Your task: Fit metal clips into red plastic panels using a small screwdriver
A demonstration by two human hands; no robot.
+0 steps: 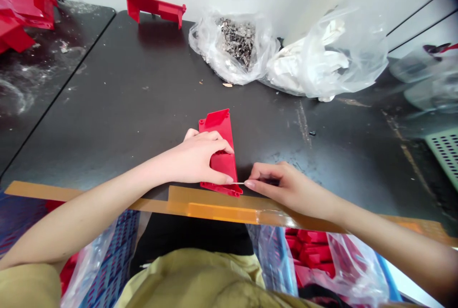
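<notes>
My left hand (198,157) clamps a red moulded plastic bracket (217,126) on the black worktop (118,107); right hand (282,188) pinches a thin white pin (239,183) at its near edge. Silver metal parts (236,43) still bagged beyond it.

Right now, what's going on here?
A person is working at a dark bench with both bare hands. The left hand holds a red plastic piece flat on the bench, and the right hand pinches a thin pale pin with its tip at that piece's near end. Farther back lie a clear bag of small metal parts and a red plastic bracket.
</notes>
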